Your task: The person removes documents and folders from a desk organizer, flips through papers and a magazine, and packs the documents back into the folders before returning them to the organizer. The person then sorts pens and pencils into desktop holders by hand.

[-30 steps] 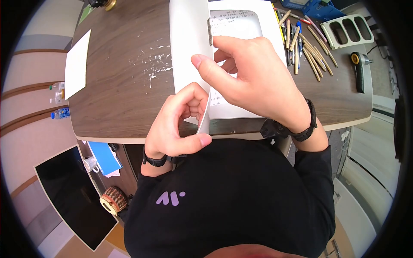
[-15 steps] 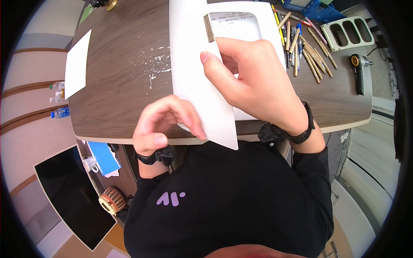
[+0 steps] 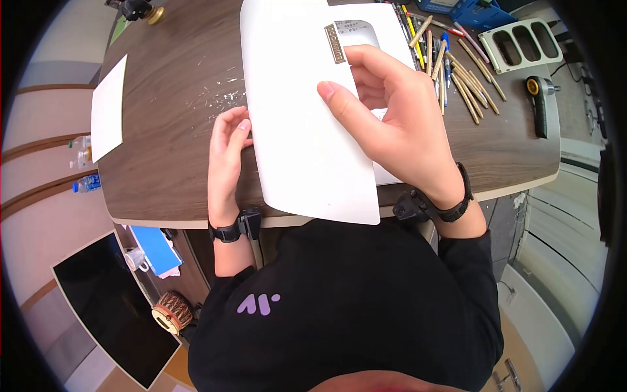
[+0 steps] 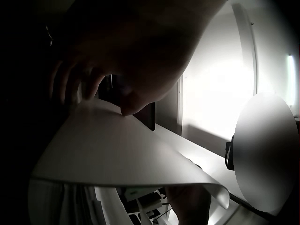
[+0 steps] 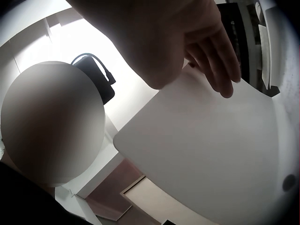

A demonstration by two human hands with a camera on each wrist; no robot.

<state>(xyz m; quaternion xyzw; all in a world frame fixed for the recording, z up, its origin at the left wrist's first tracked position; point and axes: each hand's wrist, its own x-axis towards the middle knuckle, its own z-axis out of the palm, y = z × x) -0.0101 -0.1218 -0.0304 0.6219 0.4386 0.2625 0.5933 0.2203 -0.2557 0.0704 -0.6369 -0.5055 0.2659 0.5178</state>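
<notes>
In the head view, my right hand [image 3: 405, 121] holds the white cover [image 3: 307, 137] of a notebook by its right edge. The thumb lies on the near face, and the other fingers are behind it. A small dark label [image 3: 335, 44] sits at that edge. Beneath the raised cover shows a white inner sheet [image 3: 385, 49] with handwriting beside it. My left hand [image 3: 226, 153] is at the cover's left edge, its fingers loosely bent. The left wrist view has its fingertips [image 4: 89, 96] right at the cover's rim. Much of the notebook is hidden under the cover.
Pencils and pens [image 3: 467, 85] lie scattered to the right. Beyond them are a light holder with three slots [image 3: 522, 47] and a black-handled tool [image 3: 539, 108]. A loose white sheet [image 3: 110, 111] lies at the left. White scraps [image 3: 225, 98] dot the table near my left hand.
My left hand has left the cover's lower corner and moved up to its left edge. The cover has swung from nearly edge-on to facing the camera, still in my right hand.
</notes>
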